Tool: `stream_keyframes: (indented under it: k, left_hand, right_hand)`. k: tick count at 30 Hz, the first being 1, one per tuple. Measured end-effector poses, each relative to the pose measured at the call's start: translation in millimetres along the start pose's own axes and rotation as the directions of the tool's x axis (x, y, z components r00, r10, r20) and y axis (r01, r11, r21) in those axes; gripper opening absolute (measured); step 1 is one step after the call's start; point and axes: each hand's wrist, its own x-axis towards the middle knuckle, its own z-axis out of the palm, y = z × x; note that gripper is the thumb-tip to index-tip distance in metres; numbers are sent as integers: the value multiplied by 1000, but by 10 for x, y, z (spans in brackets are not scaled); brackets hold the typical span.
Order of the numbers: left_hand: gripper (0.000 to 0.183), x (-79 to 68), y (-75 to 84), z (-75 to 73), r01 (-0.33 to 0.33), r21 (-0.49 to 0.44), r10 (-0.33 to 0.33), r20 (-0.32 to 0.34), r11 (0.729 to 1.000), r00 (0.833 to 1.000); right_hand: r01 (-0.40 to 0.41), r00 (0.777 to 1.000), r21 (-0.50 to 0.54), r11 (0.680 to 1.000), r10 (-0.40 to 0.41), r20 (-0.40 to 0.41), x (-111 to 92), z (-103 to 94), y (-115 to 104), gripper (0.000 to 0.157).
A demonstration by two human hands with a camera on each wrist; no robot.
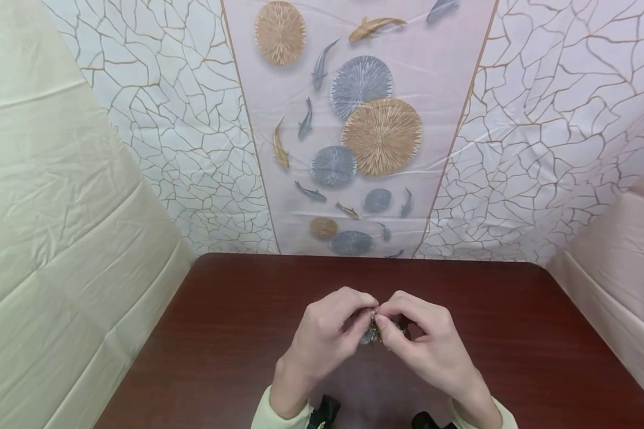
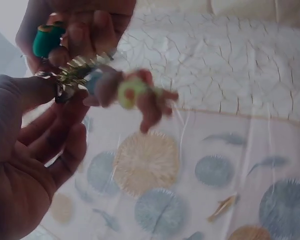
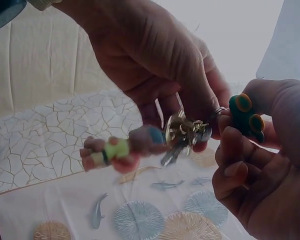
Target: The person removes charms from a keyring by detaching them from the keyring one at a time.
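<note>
Both hands meet at the fingertips over a keychain (image 1: 373, 326) raised above the table. My left hand (image 1: 327, 333) pinches its metal ring (image 3: 218, 114) between thumb and finger. From the other side, my right hand (image 1: 426, 339) pinches the keychain beside a dark green charm with orange trim (image 3: 246, 116). Gold-coloured metal pieces (image 3: 181, 130) and a silver key (image 3: 172, 156) hang from the ring. A small figure charm (image 2: 140, 95), with yellow-green, pink and brown parts, dangles below and is blurred. Fingers hide part of the ring.
A dark red-brown table (image 1: 220, 333) lies under the hands. Behind it hangs a patterned cloth (image 1: 354, 208) with fish and round motifs. Pale cloth (image 1: 59, 238) borders the left side, and more cloth (image 1: 617, 286) the right. Black wrist straps (image 1: 326, 411) sit by the sleeves.
</note>
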Motion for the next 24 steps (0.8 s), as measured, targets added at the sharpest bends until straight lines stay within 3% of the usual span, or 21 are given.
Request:
stream_keyframes:
  k: [4,9,16,24]
  left_hand:
    - [11,35,18,-22,-112,119,117,-39,987,992]
    - [13,69,18,-29,-145,110,156,-99,983,983]
    - [10,16,9,-20,-47,-50,42,-102,998,994]
    - [13,-13,11,-3,116,-216,-138,-88,970,986]
  right_hand:
    - [-6,1000,-2,1000,6,-17,-4,-18,-5,29]
    - [-16,1000,5,1000,16,-12,1,-24,-8,30]
    - [-20,1000,27,999,19,9,7,-8,-8,31]
    - [-5,1000,24,1000,5,14,7,9,4,30]
